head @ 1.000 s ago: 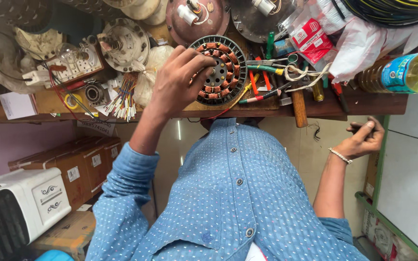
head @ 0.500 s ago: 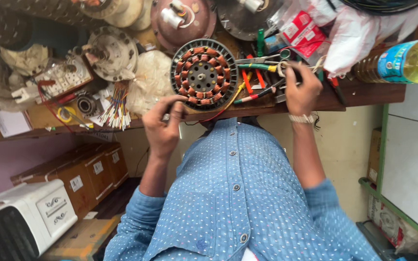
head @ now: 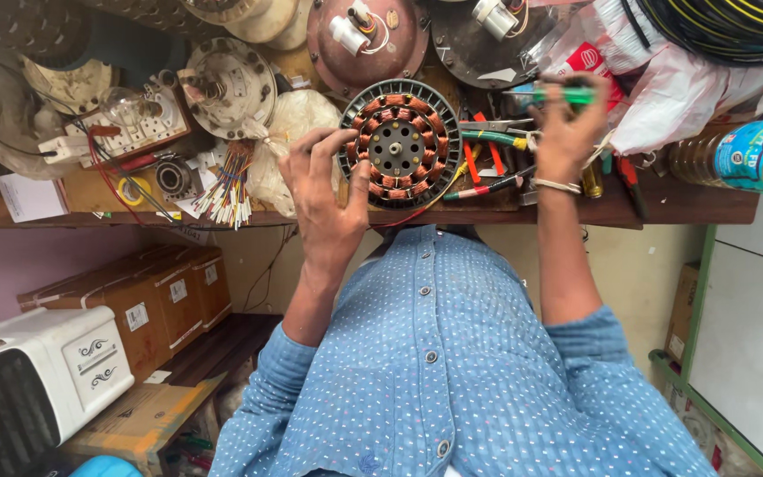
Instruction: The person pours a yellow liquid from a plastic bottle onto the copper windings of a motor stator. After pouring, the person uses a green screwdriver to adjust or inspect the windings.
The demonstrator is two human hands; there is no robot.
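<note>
In the head view, the left hand (head: 327,199) rests with spread fingers against the rim of a round fan stator (head: 399,144), its thumb laid on the near edge and the fingertips on the left edge; the hand steadies the part rather than closing round it. The stator lies flat on the wooden bench (head: 664,208), its ring of copper windings and its central hub facing up, so its axis points straight at the camera.

The right hand (head: 567,132) is closed on a green-handled screwdriver (head: 558,94), which lies roughly level; its long axis runs left to right, with the thin shaft pointing left toward the stator's far right edge. Whether the tip touches the stator cannot be told.

Between the two hands lie pliers and other small tools (head: 487,150), just beside the stator's right edge. Left of the left hand sits a bundle of coloured wires (head: 227,177), near but apart. Beyond the stator, motor housings (head: 364,35) crowd close. The bench's near edge runs just below the stator. A plastic bottle (head: 744,157) lies well to the right of the right hand.
</note>
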